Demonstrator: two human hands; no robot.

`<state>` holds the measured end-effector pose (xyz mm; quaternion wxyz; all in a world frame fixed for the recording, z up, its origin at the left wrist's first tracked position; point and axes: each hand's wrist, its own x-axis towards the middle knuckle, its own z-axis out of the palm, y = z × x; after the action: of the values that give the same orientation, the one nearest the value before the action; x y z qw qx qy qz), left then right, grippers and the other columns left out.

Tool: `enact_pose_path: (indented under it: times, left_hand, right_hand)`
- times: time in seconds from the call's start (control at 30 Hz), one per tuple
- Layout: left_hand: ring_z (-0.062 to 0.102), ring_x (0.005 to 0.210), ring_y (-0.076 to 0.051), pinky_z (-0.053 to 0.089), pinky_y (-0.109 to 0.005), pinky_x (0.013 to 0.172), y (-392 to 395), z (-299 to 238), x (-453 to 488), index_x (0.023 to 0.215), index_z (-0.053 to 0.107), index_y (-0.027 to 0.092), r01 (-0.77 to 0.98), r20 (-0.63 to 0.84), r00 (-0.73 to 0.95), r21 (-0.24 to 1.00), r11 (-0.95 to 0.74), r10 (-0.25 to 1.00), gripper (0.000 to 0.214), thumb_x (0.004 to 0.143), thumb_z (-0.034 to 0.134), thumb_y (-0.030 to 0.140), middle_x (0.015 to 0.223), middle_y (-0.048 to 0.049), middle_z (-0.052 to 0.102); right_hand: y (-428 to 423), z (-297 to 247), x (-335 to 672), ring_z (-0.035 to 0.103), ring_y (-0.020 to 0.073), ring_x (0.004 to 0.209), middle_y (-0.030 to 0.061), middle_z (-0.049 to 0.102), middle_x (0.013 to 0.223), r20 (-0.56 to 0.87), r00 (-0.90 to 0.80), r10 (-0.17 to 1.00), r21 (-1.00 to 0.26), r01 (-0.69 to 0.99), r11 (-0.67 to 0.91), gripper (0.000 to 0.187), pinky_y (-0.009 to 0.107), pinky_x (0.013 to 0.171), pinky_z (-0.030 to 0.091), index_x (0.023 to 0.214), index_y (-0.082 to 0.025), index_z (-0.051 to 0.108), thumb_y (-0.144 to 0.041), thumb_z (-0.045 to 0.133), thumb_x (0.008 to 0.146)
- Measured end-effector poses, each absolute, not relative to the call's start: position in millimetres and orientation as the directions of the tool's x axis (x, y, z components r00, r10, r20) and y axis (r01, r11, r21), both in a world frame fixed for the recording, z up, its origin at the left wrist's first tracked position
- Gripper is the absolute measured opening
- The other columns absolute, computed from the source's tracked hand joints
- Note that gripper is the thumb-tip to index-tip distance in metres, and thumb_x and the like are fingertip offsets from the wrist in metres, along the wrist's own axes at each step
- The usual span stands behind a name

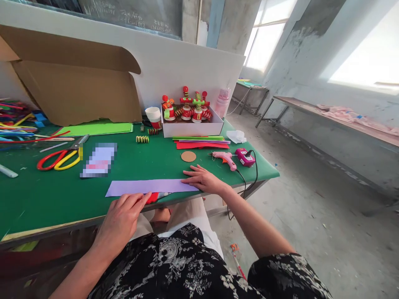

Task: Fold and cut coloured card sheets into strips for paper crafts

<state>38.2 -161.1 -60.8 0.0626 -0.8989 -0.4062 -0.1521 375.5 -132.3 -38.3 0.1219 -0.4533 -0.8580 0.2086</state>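
A long purple paper strip (152, 186) lies flat along the table's near edge. My right hand (204, 180) rests on its right end, open, with the fingers stretched apart. At the strip's lower left edge is my left hand (126, 214), fingers extended and touching the paper; its thumb is hidden. Partly under the strip, beside the left fingertips, lies a red-handled tool (152, 198) whose kind I cannot make out. Just beyond the right hand is a round brown cardboard disc (188, 156).
On the green table (149, 162) are scissors (64, 160), a blurred-out phone-shaped item (99, 160), a pink glue gun (226, 158) with its cord, and paper strips (202, 143). Behind stand paper cups (153, 116), a white box (193, 129) of red figures and an open cardboard box (84, 91).
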Motion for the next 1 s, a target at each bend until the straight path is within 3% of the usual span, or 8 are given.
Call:
enact_pose_path:
  times: [0.23, 0.4, 0.77, 1.0]
  left_hand:
    - [0.059, 0.107, -0.027, 0.047, -0.041, 0.087, -165, -59, 40, 0.138, 0.057, 0.017, 0.747, 0.326, 0.628, 0.001, -0.665, 0.707, 0.062, 0.083, 0.035, -0.001, 0.12, -0.0122, 0.069]
    - [0.061, 0.101, -0.026, 0.048, -0.039, 0.084, -159, -61, 42, 0.137, 0.059, 0.022, 0.707, 0.329, 0.674, -0.029, -0.706, 0.661, 0.061, 0.083, 0.037, 0.001, 0.117, -0.0101, 0.071]
    - [0.061, 0.099, -0.026, 0.047, -0.039, 0.081, -168, -56, 55, 0.132, 0.063, 0.015, 0.734, 0.361, 0.645, -0.049, -0.677, 0.674, 0.06, 0.082, 0.035, -0.003, 0.113, -0.0118, 0.072]
    - [0.062, 0.099, -0.026, 0.048, -0.039, 0.081, -166, -59, 52, 0.136, 0.06, 0.019, 0.723, 0.341, 0.657, -0.036, -0.69, 0.672, 0.062, 0.081, 0.039, 0.0, 0.114, -0.0105, 0.072]
  right_hand:
    - [-132, -39, 374, 0.025, 0.028, 0.152, -0.0006, 0.044, 0.157, 0.01, -0.561, 0.828, -0.437, 0.742, 0.508, 0.037, 0.055, 0.123, 0.02, 0.136, -0.035, 0.063, -0.026, 0.045, 0.105]
    - [-132, -38, 372, 0.026, 0.0276, 0.152, -0.0015, 0.045, 0.157, 0.011, -0.553, 0.833, -0.43, 0.75, 0.503, 0.039, 0.055, 0.123, 0.02, 0.136, -0.036, 0.063, -0.022, 0.046, 0.103]
    - [-133, -40, 373, 0.027, 0.0285, 0.152, -0.0006, 0.047, 0.155, 0.033, -0.548, 0.836, -0.43, 0.747, 0.507, 0.04, 0.056, 0.123, 0.021, 0.136, -0.035, 0.063, -0.021, 0.047, 0.102]
    - [-132, -41, 372, 0.027, 0.0287, 0.152, 0.0001, 0.047, 0.155, 0.037, -0.556, 0.83, -0.436, 0.738, 0.515, 0.039, 0.057, 0.122, 0.02, 0.136, -0.035, 0.063, -0.023, 0.046, 0.103]
